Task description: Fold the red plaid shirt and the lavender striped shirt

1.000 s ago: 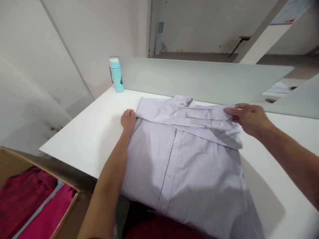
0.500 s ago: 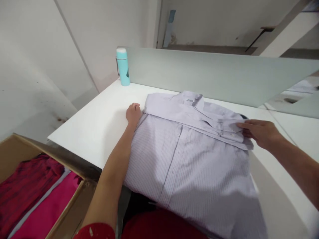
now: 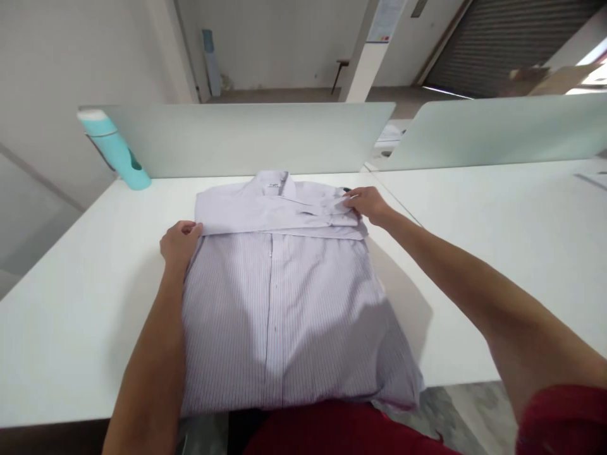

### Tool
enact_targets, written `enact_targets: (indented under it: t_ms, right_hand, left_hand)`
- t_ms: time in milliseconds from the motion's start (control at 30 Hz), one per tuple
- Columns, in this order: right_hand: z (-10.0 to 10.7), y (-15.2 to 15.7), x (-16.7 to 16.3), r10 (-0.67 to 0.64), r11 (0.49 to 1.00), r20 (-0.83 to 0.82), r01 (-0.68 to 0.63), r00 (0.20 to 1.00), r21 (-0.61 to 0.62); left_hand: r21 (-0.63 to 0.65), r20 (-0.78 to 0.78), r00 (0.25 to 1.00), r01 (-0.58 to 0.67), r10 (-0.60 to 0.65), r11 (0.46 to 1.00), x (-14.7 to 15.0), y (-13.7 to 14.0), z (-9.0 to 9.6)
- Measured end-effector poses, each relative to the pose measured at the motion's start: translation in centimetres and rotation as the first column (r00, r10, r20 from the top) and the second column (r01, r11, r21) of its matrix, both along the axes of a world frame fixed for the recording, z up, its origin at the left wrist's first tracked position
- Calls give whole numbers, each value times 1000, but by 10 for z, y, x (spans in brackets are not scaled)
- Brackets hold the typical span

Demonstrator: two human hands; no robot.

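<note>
A pale lilac striped shirt [image 3: 284,303] lies front side up on the white table [image 3: 474,253], its collar toward the far edge. Both sleeves are folded across the chest below the collar, and the hem hangs over the near edge. At the shirt's left side my left hand [image 3: 180,243] pinches the folded edge of the cloth. My right hand [image 3: 367,203] has its fingers closed on the cuff end of the sleeve at the right side. A small dark thing, mostly hidden, shows just behind the right fingertips.
A turquoise bottle [image 3: 116,151] with a white cap stands at the far left corner. Frosted glass panels [image 3: 265,142] run along the table's back edge. A seam crosses the tabletop to the right of the shirt.
The view has swung to the right, so the open box of clothes at lower left is out of sight. Both hands stay at the shirt's two sides, and its folds look much the same.
</note>
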State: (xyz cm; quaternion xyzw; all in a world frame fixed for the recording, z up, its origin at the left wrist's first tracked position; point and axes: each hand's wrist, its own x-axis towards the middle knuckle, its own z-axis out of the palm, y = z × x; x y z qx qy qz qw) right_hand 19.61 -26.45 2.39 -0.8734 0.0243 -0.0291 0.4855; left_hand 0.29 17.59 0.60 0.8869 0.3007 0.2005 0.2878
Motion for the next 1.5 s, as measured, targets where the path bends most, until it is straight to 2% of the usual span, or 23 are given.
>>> enact_targets:
  t_ms: [133,300,367,433,500,633,733,800,900,933,1000,1067,1133,1200,1300,1400,1500]
  right_hand:
    - [-16,-4,0,-18,999,-26,17,1000,-40]
    - [-16,-9,4,2,999,18,-1,1000,-43]
    - [-15,-12,2,27,988,37,-21,999,-156]
    - [-15,-15,0,46,952,34,-33,998,-304]
    - [-13,-19,-3,48,926,41,-29,998,-375]
    - [-1,-34,-3,95,932,262,6,960,-361]
    - [4,-44,-8,180,925,378,-25,908,-379]
    - [-3,-44,-16,292,893,362,-117,885,-435]
    - [-23,-33,-30,479,787,207,-313,853,-531]
    - [-29,-30,-33,513,760,151,-366,845,-537]
    - [-34,-26,-36,542,737,73,-432,837,-520]
    - [-28,-31,-34,524,770,57,-445,850,-457]
    - [-14,-41,-32,457,853,118,-396,882,-339]
    - [0,-54,-32,343,929,182,-305,922,-209]
    - [6,-69,-39,215,971,189,-190,958,-142]
    - [-9,-76,-47,116,991,219,-98,969,-93]
    - [-32,-79,-51,26,1000,237,-23,971,-15]
  left_hand:
    - [-13,21,1000,-21,22,1000,-2,-1,1]
    - [-9,29,998,-48,48,999,1,-1,2]
    - [-2,10,999,-51,51,999,2,0,4]
    - [-1,-8,999,-49,49,999,3,0,5]
    - [-1,-12,999,-52,52,999,3,1,5]
    - [15,11,998,-60,60,998,2,1,3]
    - [18,2,998,-70,70,997,1,0,2]
    - [14,2,997,-71,71,997,1,-1,2]
    - [15,18,998,-57,57,998,0,-1,2]
    - [14,25,998,-50,49,999,0,-1,2]
    - [10,34,999,-35,35,999,-1,0,2]
    - [7,59,998,-22,22,1000,-1,0,2]
    - [81,138,990,-12,1,997,-1,-1,1]
    - [251,223,974,-9,-49,968,1,-4,-1]
    - [510,190,957,93,-217,855,5,-15,-5]
    - [609,53,904,308,-425,731,8,-30,-7]
    - [644,-61,837,450,-544,619,10,-38,-8]
